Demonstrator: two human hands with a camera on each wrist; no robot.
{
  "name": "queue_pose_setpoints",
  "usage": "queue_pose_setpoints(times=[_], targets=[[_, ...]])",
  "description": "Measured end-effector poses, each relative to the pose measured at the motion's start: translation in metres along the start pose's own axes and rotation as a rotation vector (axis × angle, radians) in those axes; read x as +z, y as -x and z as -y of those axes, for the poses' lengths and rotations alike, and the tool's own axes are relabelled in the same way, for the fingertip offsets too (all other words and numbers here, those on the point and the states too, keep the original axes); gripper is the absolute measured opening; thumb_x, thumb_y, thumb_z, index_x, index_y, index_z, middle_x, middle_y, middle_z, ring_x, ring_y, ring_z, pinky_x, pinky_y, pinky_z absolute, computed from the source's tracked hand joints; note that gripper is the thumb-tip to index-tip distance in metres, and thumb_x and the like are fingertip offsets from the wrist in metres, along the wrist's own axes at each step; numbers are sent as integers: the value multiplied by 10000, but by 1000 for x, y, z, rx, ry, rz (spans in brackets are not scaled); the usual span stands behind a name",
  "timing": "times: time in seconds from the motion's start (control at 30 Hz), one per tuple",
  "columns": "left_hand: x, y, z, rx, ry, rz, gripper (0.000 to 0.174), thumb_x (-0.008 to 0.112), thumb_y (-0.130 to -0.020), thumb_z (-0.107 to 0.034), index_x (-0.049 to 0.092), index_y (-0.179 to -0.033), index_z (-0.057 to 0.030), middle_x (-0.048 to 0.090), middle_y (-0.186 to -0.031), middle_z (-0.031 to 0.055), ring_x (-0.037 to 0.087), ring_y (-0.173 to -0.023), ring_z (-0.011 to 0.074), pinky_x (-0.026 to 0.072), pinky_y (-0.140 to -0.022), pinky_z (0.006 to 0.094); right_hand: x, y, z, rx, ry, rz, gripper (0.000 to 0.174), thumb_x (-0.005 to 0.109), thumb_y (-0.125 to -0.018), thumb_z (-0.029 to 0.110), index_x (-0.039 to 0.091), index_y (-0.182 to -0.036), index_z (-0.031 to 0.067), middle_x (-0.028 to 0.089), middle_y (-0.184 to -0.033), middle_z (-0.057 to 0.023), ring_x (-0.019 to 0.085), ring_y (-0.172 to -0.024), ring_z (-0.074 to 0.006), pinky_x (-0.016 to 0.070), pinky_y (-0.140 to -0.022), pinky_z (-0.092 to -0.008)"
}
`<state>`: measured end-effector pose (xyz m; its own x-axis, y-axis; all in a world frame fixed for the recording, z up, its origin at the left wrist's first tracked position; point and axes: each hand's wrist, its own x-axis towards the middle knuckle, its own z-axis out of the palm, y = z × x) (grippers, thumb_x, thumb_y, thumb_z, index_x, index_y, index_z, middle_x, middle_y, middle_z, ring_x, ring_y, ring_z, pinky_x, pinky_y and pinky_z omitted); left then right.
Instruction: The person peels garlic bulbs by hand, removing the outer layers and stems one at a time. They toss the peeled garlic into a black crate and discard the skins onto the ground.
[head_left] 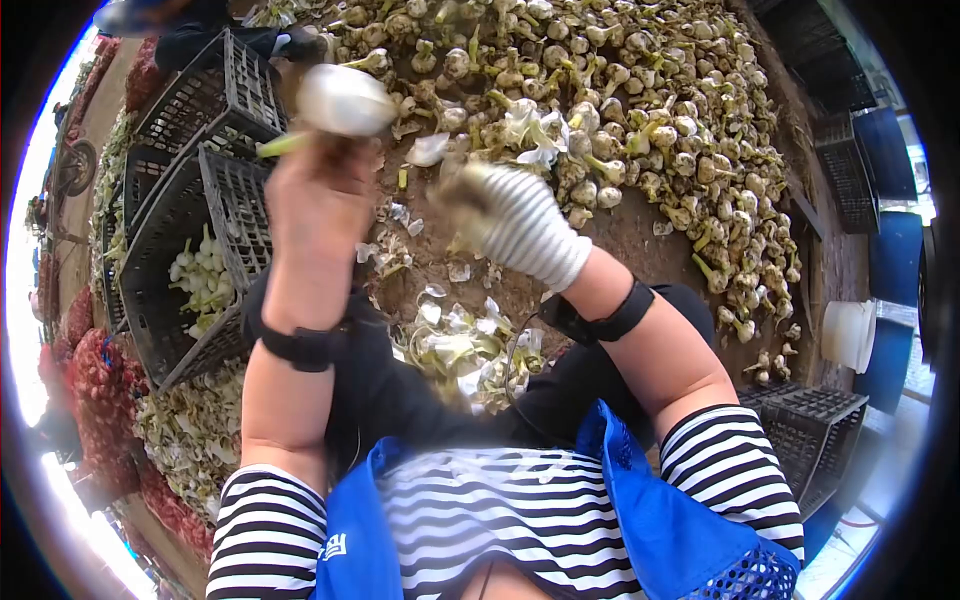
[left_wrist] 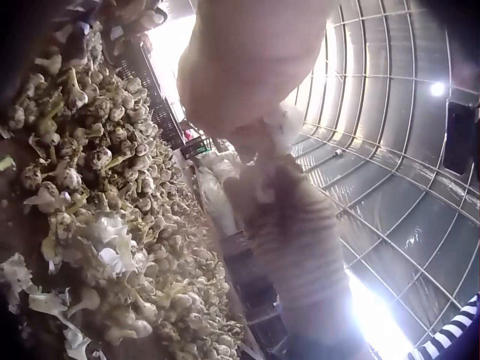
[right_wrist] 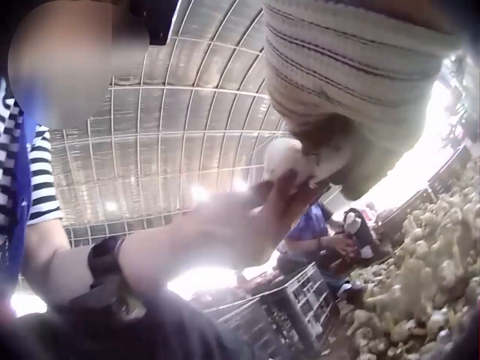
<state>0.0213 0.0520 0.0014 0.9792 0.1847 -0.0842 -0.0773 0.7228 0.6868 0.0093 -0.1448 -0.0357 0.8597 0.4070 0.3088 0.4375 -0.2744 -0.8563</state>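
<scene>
Striped shirt (head_left: 500, 510) and blue vest (head_left: 670, 520) fill the bottom of the head view, nearest the lens. Beyond them, toward the upper left of that frame, one white garlic bulb (head_left: 345, 102) sits at the far end of the bare left hand (head_left: 325, 205), whose fingers are clamped on it. Its long axis seems to slant, green stem (head_left: 284, 146) to the lower left and round body to the upper right (motion blur softens both). From the fingers of the gloved right hand (head_left: 518, 222), the bulb lies up and to the left, so the left hand is nearer. Those gloved fingers look bent, but I cannot tell what they grip: the head view shows a gap before the bulb, while the right wrist view puts them right against it.

Counted: one bulb held, two hands, one glove, one white bucket (head_left: 848, 335) at the right edge, one black crate (head_left: 815, 435) at the lower right, at least two crates (head_left: 240, 200) at the left. Garlic in the heap (head_left: 640, 90), across the top, is too many to count, as are the peelings (head_left: 465, 350) at the centre.
</scene>
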Motion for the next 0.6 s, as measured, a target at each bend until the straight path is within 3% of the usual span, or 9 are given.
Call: queue_pose_setpoints(times=[0.07,0.13,0.2,0.27,0.3,0.33,0.4,0.47,0.6], targets=[[-12,-9,-51,250,372,176,590,451,-888,-426,343,-1261,17,477,-1217,215,599,-958,245,565,-659,281,13,8,-12,101,377,341,209,578,-783,295,611,-790,89,615,-688,-133,599,-649,-325,473,-566,-376],[-15,-3,-73,183,498,397,887,384,-759,-688,291,-1296,11,431,-1262,232,552,-1048,270,526,-799,342,27,12,-27,153,601,617,298,545,-792,379,658,-806,103,619,-676,-130,609,-673,-315,473,-619,-405],[-16,-1,-64,133,396,217,829,337,-815,-657,293,-1305,11,452,-1239,225,512,-1090,311,466,-884,403,45,13,-50,255,678,727,299,562,-789,352,630,-961,118,636,-875,-143,614,-790,-300,481,-696,-392],[-15,-1,-54,2,384,318,785,378,-834,-595,305,-1302,32,446,-1244,217,493,-1104,309,429,-918,407,63,22,-95,69,816,250,393,607,-751,312,552,-1070,89,590,-977,-195,591,-859,-335,487,-735,-392],[-15,-1,-50,-133,361,425,743,418,-853,-532,317,-1299,53,441,-1249,209,475,-1118,308,391,-953,410,49,6,-104,349,884,381,576,640,-719,326,445,-1227,137,557,-1081,-193,562,-963,-334,467,-807,-406],[-13,-1,-48,-128,364,417,743,418,-853,-532,317,-1299,53,441,-1249,209,475,-1118,308,391,-953,410,32,-13,-91,585,878,312,597,643,-705,345,451,-1225,124,555,-1084,-193,558,-964,-335,462,-811,-415],[-5,-2,-48,-111,283,339,607,314,-900,-498,461,-1212,2,530,-1090,213,538,-943,302,440,-822,405,21,-11,-148,463,988,72,580,620,-720,359,455,-1195,71,565,-1067,-198,551,-967,-341,449,-818,-412],[-6,-6,-47,-135,282,343,582,343,-896,-491,486,-1197,-14,557,-1013,183,540,-883,288,448,-777,396,21,-10,-185,412,1039,61,511,593,-734,343,493,-1158,75,570,-1049,-199,548,-967,-352,438,-823,-412],[-5,-5,-52,-188,236,251,590,319,-899,-493,479,-1202,-13,562,-989,169,541,-862,280,445,-760,384,24,-13,-193,624,939,408,334,603,-723,118,587,-1056,105,591,-1022,-181,580,-945,-302,465,-835,-387]])
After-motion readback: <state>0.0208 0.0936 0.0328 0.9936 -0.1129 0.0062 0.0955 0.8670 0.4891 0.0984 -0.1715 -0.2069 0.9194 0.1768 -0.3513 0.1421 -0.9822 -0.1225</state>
